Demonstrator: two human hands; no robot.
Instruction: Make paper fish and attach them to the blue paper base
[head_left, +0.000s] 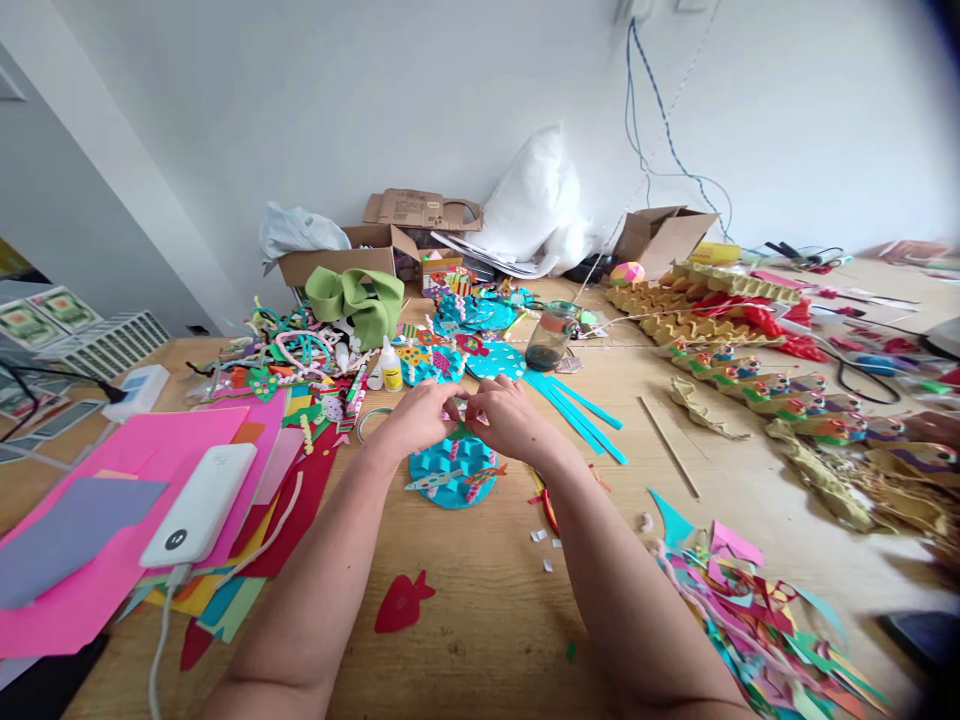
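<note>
My left hand [429,415] and my right hand [504,412] meet over the far part of a round blue base [442,497] with raised bumps. Both have their fingers pinched together. A small piece with green on it [460,433] shows just beneath the fingertips; most of it is hidden, so I cannot tell its kind. On the base, a pale spotted paper fish [433,481] lies left and an orange paper fish [489,473] right, with pink-and-white twisted stems near them. A red paper fish [401,604] lies flat on the table nearer to me.
Behind my hands stand a glue bottle [391,368] and a glass jar [551,338]. Blue strips [574,415] lie to their right. Coloured paper and a white power bank [199,505] cover the left; paper scraps [757,610] and egg-carton pieces [697,405] spread along the right.
</note>
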